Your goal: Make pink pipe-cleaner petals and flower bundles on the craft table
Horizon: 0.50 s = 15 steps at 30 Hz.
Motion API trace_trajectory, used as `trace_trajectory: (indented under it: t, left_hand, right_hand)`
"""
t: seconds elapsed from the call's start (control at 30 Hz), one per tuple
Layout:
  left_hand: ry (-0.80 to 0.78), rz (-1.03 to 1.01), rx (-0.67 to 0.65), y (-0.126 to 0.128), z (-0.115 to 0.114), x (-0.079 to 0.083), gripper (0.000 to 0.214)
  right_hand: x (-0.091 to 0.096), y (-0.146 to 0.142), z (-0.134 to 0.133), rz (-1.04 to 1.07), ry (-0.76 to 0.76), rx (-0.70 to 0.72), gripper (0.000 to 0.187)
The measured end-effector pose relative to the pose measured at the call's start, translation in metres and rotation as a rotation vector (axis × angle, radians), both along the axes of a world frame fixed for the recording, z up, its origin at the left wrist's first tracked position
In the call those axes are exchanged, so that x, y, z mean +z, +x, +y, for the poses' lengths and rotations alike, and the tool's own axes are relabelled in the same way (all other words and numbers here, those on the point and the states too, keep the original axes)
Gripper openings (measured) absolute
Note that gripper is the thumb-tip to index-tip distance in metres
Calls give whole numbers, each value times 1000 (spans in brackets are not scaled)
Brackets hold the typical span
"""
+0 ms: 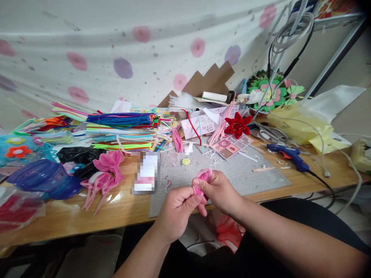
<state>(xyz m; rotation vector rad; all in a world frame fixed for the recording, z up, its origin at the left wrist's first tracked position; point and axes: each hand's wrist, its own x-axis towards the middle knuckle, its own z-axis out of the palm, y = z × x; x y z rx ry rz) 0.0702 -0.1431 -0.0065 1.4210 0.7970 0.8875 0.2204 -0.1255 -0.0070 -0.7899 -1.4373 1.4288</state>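
Note:
A small bent piece of pink pipe cleaner [206,175] sits between my two hands, just past the front edge of the table. My right hand [218,192] pinches it between thumb and fingers. Thumb and forefinger of my left hand [181,208] press together at its lower end; the exact grip there is partly hidden by the fingers. Behind my hands lies a grey cutting mat [246,177], with a round yellow piece [186,161] and a bundle of pink pipe cleaners [177,139] on it. Finished-looking pink pipe cleaner petals [108,170] rest at the left.
Stacked coloured pipe cleaners [121,119] fill the back left, with a blue translucent bowl [43,179] nearer. A red flower [238,125] stands at the back. Scissors [272,133] and a blue glue gun [290,154] with its cable lie at the right, by a yellow bag [301,121].

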Motion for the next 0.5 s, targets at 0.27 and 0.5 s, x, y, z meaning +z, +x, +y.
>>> trace_trajectory:
  t: [0.27, 0.5]
  left_hand:
    - [5, 81, -82, -7, 1, 2, 28]
    - [97, 19, -74, -2, 0, -9, 28]
  right_hand:
    - [6, 7, 4, 5, -113, -45, 39]
    - [-5, 2, 4, -67, -8, 22, 46]
